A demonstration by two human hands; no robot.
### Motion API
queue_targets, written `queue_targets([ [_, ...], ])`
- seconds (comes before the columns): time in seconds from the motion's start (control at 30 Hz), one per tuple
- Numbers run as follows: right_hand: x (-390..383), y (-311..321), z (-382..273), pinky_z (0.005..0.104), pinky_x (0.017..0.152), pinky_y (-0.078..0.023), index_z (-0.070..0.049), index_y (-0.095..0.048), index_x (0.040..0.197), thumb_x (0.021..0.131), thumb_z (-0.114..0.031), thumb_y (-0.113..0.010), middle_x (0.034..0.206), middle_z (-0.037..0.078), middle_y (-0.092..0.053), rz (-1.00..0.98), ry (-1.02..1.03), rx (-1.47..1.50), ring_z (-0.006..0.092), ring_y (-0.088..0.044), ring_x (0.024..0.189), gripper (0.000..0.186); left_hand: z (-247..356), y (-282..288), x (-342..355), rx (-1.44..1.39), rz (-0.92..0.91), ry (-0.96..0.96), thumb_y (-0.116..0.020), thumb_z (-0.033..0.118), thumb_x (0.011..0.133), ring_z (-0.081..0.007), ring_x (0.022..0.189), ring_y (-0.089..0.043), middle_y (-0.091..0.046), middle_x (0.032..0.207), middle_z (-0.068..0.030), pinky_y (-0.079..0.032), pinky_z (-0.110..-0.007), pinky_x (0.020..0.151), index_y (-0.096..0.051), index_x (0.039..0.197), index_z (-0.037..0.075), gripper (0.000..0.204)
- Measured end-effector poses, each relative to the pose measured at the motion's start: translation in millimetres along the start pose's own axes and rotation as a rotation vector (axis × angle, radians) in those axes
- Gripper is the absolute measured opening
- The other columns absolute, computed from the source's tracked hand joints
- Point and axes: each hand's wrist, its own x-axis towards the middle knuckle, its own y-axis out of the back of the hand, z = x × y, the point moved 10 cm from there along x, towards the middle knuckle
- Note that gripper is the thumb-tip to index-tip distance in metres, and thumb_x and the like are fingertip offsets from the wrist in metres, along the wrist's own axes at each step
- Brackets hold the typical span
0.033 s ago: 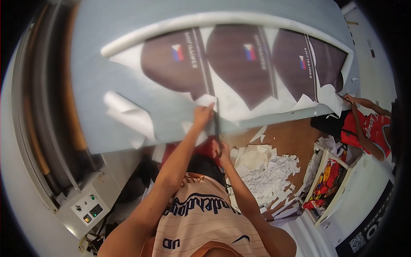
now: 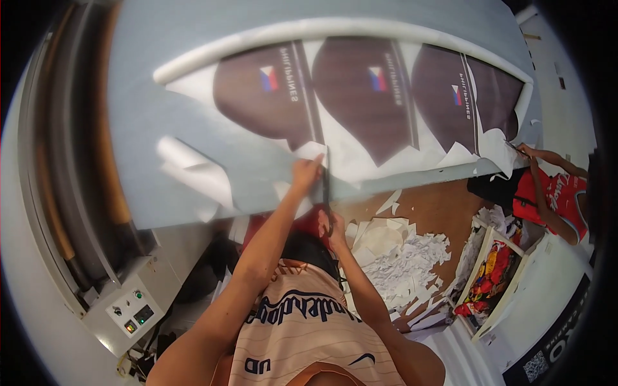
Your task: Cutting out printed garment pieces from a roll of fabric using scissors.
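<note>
A wide white sheet of paper (image 2: 347, 168), printed with dark jersey-like panels (image 2: 257, 106), lies across the pale blue table. At its near edge my left hand (image 2: 307, 172) is closed in a pinch on the white margin, just below the leftmost panel. My right hand (image 2: 333, 231) is wrapped round the handles of long dark scissors (image 2: 326, 183), near my waist. Their blades point away from me, up to the paper beside my left fingers. Whether the blades are parted cannot be made out.
The paper's far side is a long white roll (image 2: 335, 27). Loose curled offcuts (image 2: 193, 170) lie on the table at left. A machine with rollers and a control box (image 2: 132, 309) stands left. Paper scraps (image 2: 412, 257) cover the floor. At right, a co-worker in red (image 2: 550, 199) handles the sheet's end.
</note>
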Motion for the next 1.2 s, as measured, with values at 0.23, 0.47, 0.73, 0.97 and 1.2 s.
queue_targets([
  [0.23,12.6,15.2,-3.4,0.0250,0.041,-0.038,-0.004,-0.065,0.087,0.094,-0.031,-0.079,0.061,-0.003,-0.052,0.014,-0.036,-0.039,0.0070,-0.048,0.046,0.031,4.6,-0.8,-2.1,-0.053,-0.040,0.020,-0.072,0.040,0.096,-0.0151,0.049,-0.055,-0.058,0.055,-0.0050,-0.043,-0.030,0.050,-0.062,0.060,0.004,0.052],
  [0.47,31.2,25.0,-26.9,0.0245,0.040,-0.039,-0.003,-0.065,0.086,0.093,-0.029,-0.079,0.060,-0.003,-0.053,-0.004,-0.031,-0.063,0.0065,-0.048,0.045,0.031,4.8,-3.6,-4.9,-0.076,-0.025,0.070,-0.071,0.044,0.098,-0.0118,0.046,-0.050,-0.056,0.053,-0.0019,-0.035,-0.028,0.048,-0.058,0.057,0.011,0.054],
  [0.73,59.7,16.7,-64.5,0.0242,0.039,-0.037,-0.004,-0.064,0.079,0.088,-0.031,-0.084,0.057,-0.003,-0.052,-0.069,-0.010,-0.309,0.0061,-0.047,0.043,0.036,-1.5,6.7,-0.7,-0.104,-0.026,0.030,-0.071,0.041,0.099,-0.0118,0.046,-0.050,-0.057,0.053,-0.0022,-0.036,-0.028,0.048,-0.059,0.058,0.010,0.053],
  [0.97,86.7,21.7,-73.2,0.0252,0.038,-0.034,-0.003,-0.063,0.076,0.086,-0.033,-0.086,0.055,-0.002,-0.052,-0.026,0.023,-0.229,0.0077,-0.046,0.042,0.039,2.7,-8.3,7.7,-0.079,-0.078,0.053,-0.070,0.042,0.099,-0.0114,0.048,-0.051,-0.057,0.054,-0.0018,-0.038,-0.029,0.049,-0.061,0.060,0.009,0.051],
  [1.2,103.5,14.6,-64.7,0.0324,0.041,-0.043,0.000,-0.062,0.076,0.087,-0.017,-0.069,0.056,0.004,-0.052,-0.081,0.065,-0.426,0.0132,-0.056,0.046,0.021,-16.4,26.5,25.8,0.161,-0.036,-0.239,-0.067,0.040,0.101,-0.0075,0.053,-0.048,-0.055,0.061,0.0022,-0.034,-0.026,0.049,-0.061,0.067,0.009,0.047],
])
